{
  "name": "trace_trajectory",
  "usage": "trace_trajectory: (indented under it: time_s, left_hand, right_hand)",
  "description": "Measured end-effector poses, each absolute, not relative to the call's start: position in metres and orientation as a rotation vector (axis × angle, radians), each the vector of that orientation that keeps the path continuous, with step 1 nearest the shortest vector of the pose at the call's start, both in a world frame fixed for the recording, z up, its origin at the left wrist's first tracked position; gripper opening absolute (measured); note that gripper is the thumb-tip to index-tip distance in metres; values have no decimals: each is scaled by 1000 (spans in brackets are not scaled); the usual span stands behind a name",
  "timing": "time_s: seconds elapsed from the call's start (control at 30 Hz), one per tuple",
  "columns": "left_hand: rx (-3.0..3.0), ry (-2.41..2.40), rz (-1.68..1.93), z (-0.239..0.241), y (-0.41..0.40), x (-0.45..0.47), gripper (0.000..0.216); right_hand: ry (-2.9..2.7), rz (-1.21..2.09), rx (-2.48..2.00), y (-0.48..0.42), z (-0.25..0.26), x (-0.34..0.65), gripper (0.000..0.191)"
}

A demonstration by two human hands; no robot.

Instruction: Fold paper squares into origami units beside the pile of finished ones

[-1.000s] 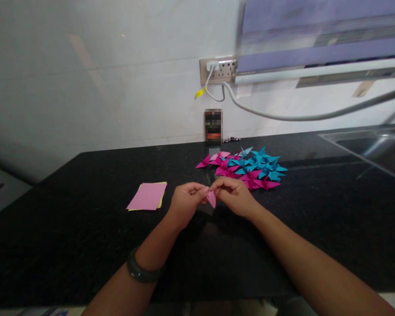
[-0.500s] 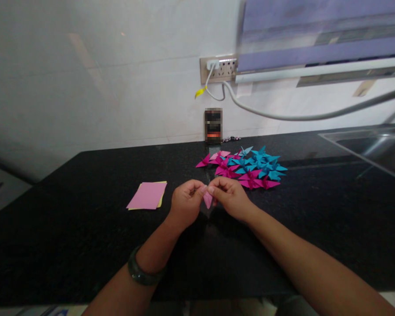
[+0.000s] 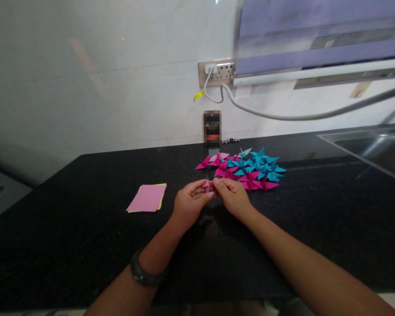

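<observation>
A small folded pink paper piece (image 3: pixel 206 187) is pinched between both of my hands just above the black countertop (image 3: pixel 69 219). My left hand (image 3: pixel 189 203) grips it from the left with the fingers curled, and a dark band is on that wrist. My right hand (image 3: pixel 232 197) pinches it from the right, fingertips meeting those of the left hand. Most of the paper is hidden by my fingers. Just beyond my hands lies a pile of several folded magenta and blue paper shapes (image 3: pixel 246 169).
A small stack of flat pink and yellow paper sheets (image 3: pixel 147 198) lies to the left of my hands. At the back wall stand a small dark box (image 3: pixel 212 127) and a socket with a white cable (image 3: pixel 217 72). A steel sink (image 3: pixel 375 147) is at the right.
The pink piece hung below my fingertips as a pointed flap; now it is turned up and tucked between my fingers, which have closed tighter around it.
</observation>
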State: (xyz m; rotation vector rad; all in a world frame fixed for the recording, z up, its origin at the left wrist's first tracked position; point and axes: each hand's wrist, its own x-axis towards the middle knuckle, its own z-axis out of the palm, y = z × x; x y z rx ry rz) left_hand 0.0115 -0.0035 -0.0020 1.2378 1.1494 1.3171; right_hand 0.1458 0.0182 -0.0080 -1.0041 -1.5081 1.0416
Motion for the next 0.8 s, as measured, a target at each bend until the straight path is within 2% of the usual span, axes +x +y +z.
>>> trace_trajectory:
  time_s: [0.13, 0.23, 0.4, 0.63, 0.8]
  left_hand:
    - [1162, 1138, 1368, 2, -2, 11, 29]
    - [1062, 1104, 1375, 2, -2, 12, 28]
    - [1027, 1068, 1360, 1, -4, 15, 25]
    - [1113, 1201, 1342, -4, -3, 12, 21]
    - [1109, 1229, 1390, -4, -2, 12, 20]
  right_hand:
    - [-1426, 1087, -973, 20, -8, 144, 18]
    - [-1300, 1160, -1011, 20, -6, 143, 29]
    - [-1286, 1422, -979, 18, 0, 143, 26]
    - [-1357, 1301, -1000, 19, -1, 146, 17]
    - [-1280, 1404, -1008, 19, -3, 145, 24]
